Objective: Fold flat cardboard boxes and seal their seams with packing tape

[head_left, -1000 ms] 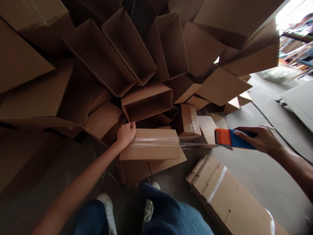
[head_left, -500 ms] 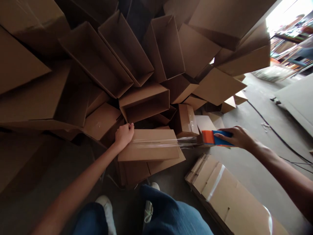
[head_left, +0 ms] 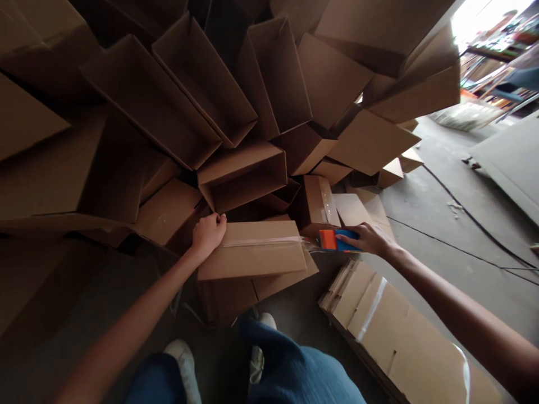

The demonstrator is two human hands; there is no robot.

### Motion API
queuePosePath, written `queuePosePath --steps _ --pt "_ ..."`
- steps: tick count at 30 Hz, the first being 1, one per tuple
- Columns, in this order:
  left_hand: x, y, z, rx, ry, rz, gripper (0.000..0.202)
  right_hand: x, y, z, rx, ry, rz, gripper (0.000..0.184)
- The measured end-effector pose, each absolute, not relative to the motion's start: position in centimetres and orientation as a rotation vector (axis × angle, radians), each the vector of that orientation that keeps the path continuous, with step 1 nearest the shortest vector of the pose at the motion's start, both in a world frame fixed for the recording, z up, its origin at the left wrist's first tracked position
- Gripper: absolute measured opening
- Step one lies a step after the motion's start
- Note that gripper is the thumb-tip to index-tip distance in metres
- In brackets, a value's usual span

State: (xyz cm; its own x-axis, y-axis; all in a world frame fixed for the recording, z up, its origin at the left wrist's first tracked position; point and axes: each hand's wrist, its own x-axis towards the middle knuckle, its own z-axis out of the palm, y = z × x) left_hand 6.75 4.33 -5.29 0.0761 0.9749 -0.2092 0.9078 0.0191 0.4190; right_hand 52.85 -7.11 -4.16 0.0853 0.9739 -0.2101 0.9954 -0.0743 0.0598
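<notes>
A closed cardboard box [head_left: 256, 259] lies in front of me on top of other cardboard. My left hand [head_left: 209, 234] is closed over its far left corner, fingers curled at the edge. Clear packing tape [head_left: 263, 241] runs along the middle of the box top and past the right end. That strip leads to an orange and blue tape dispenser [head_left: 332, 240], gripped in my right hand [head_left: 373, 238] just right of the box. The tape between box and dispenser is hard to make out.
Many open cardboard boxes [head_left: 244, 179] are heaped ahead and to the left. A strapped stack of flat cardboard [head_left: 404, 331] lies at the lower right. Dark cables [head_left: 467, 210] cross the floor on the right, near a pale panel [head_left: 509, 157]. My shoes are close below the box.
My right hand has brought the tape dispenser leftward, closer to the box's right end. The stretch of tape between them is shorter. My left hand stays at the box corner.
</notes>
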Motion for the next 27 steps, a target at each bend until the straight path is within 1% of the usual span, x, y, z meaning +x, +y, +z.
queuePosePath --steps 5,16,22,27 --pt "6.7 4.4 -5.3 1.925 1.872 0.184 0.04 54.6 -7.6 -4.8 2.18 2.105 -0.191 0.059" --pt "6.7 4.4 -5.4 1.935 1.875 0.17 0.04 56.5 -10.2 -4.2 2.113 2.29 -0.175 0.057" --pt "6.8 4.3 -5.2 1.946 1.881 0.143 0.04 53.0 -9.6 -5.3 2.146 2.025 -0.181 0.065" --pt "6.8 4.5 -5.3 1.975 1.875 0.115 0.042 47.2 -8.5 -8.1 2.15 1.982 -0.249 0.066"
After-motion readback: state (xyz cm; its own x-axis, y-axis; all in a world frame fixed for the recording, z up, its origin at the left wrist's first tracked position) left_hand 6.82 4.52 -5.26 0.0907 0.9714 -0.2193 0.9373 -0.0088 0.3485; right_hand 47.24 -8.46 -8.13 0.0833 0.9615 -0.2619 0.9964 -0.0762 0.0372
